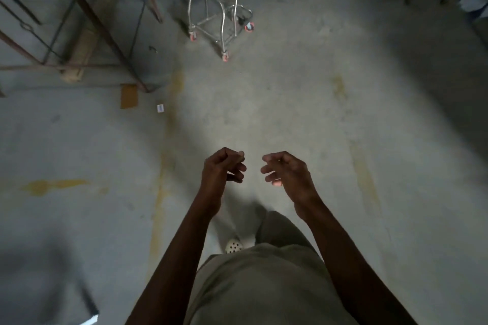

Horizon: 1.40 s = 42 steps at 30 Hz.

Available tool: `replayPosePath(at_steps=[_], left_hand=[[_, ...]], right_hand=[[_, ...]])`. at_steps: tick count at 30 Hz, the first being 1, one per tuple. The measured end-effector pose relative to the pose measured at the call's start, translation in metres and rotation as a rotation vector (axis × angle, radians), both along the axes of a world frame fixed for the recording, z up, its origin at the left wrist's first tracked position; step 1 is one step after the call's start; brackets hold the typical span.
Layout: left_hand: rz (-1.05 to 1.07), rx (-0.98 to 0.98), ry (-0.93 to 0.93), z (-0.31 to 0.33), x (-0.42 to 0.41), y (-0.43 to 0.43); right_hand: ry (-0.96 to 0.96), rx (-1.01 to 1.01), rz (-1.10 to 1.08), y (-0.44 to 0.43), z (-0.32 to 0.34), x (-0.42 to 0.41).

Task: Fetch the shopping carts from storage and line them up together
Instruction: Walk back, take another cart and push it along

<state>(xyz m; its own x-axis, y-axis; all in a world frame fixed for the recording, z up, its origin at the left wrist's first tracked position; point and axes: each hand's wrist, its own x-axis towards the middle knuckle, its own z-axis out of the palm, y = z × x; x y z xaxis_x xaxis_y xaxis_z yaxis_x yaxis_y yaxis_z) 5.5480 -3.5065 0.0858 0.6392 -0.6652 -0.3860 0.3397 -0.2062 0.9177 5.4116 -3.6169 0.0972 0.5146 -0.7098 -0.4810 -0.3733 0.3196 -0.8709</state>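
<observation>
A dim storage room: bare stained concrete floor (277,103), a rusty metal rack (100,29) (cardboard scraps lie beside it), and wire shopping carts (219,8) parked around.

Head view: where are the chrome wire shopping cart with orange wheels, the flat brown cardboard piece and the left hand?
chrome wire shopping cart (223,24), head view, upright frame tube.
flat brown cardboard piece (129,96), head view, its middle.
left hand (221,169), head view, its back.

Dim grey concrete floor (290,113) with yellow stains; a rusty metal rack (105,32) stands at left.
</observation>
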Motion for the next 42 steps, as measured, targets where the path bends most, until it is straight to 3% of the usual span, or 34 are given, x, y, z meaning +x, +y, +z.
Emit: replayPosePath(at_steps=[9,16,22,30,36,42], left_hand=[[0.002,0.079,0.008,-0.04,0.178,-0.165],[0.1,0.043,-0.042,-0.01,0.331,-0.301],[0.149,0.035,0.011,-0.018,0.421,-0.417],[-0.013,0.048,0.046,-0.06,0.563,-0.63],[-0.188,0.032,-0.062,-0.022,0.69,-0.833],[-0.348,-0.055,-0.174,0.0,0.747,-0.99]], right_hand=[[-0.021,0.068,-0.002,-0.176,-0.043,0.194],[-0.119,0.043,-0.013,-0.35,-0.006,0.346],[-0.063,0.078,0.014,-0.443,-0.007,0.432],[0.037,0.123,-0.017,-0.614,-0.043,0.567],[-0.039,0.067,-0.252,-0.775,-0.008,0.667],[-0.054,0.132,-0.426,-0.904,0.0,0.708]])
